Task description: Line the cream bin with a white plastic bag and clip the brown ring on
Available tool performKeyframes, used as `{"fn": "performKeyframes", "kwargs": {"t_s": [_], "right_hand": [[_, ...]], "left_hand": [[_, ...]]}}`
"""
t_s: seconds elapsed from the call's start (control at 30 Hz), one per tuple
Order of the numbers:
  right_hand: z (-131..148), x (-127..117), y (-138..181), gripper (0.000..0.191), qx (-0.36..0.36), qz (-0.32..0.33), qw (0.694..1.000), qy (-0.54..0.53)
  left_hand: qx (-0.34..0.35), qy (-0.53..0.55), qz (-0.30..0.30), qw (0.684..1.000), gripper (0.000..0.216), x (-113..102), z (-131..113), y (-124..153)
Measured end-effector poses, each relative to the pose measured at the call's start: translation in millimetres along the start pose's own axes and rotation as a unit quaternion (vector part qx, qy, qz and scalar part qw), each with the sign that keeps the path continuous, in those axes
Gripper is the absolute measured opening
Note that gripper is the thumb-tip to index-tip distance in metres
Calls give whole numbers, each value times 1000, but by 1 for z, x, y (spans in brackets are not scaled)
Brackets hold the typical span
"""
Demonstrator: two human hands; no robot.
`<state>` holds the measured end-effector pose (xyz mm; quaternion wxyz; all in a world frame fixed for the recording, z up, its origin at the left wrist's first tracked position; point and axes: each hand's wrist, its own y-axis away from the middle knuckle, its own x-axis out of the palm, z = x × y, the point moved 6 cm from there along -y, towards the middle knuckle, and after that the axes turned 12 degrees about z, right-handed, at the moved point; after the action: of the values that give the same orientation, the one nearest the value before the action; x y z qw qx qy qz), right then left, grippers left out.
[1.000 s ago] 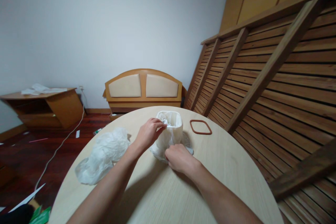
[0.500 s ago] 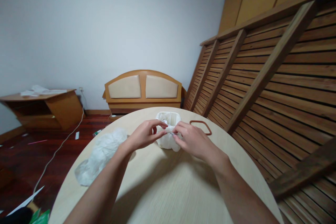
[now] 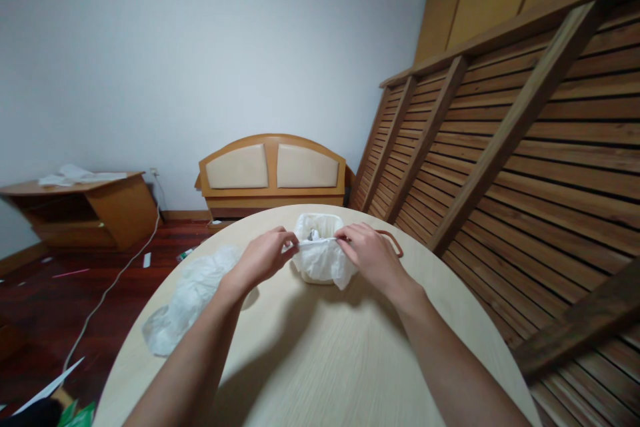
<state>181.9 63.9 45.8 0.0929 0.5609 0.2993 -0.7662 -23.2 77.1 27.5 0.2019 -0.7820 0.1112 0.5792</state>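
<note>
On the round table stands a small white bin [image 3: 306, 218] lined with a thin white plastic bag [image 3: 325, 260]. The bag's edge folds over the near rim and hangs down the front. My left hand [image 3: 267, 253] pinches that edge at the rim's left corner. At the right corner my right hand [image 3: 367, 247] pinches it too, so the edge runs straight between them. Something small and pale lies inside the bin; its kind does not show. A brown rounded frame [image 3: 395, 240] lies on the table, partly hidden behind my right hand.
A crumpled heap of translucent plastic bags [image 3: 195, 293] lies on the left of the pale wooden table [image 3: 320, 360]. Wooden slats [image 3: 500, 147] lean along the right. Beyond the table stands a headboard [image 3: 273, 167]; a low cabinet [image 3: 110, 213] is at far left.
My hands have moved apart along the near rim, the left one leftward and the right one slightly right. The bag's edge is now stretched straight and drapes over the front.
</note>
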Motion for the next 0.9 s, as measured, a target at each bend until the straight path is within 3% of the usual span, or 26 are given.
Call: {"fn": "performKeyframes", "kwargs": {"t_s": [0.13, 0.23, 0.6, 0.9], "right_hand": [[-2, 7, -1, 15, 2, 10, 1000, -6], [-1, 12, 0, 16, 3, 32, 999, -2], [3, 20, -3, 14, 7, 50, 999, 21], [16, 13, 5, 11, -17, 81, 996, -15]], "left_hand": [[-106, -16, 14, 994, 17, 1, 9, 3], [-129, -13, 16, 991, 20, 3, 15, 4], [-143, 14, -35, 989, 22, 8, 30, -2], [-81, 136, -104, 982, 38, 4, 19, -9]]}}
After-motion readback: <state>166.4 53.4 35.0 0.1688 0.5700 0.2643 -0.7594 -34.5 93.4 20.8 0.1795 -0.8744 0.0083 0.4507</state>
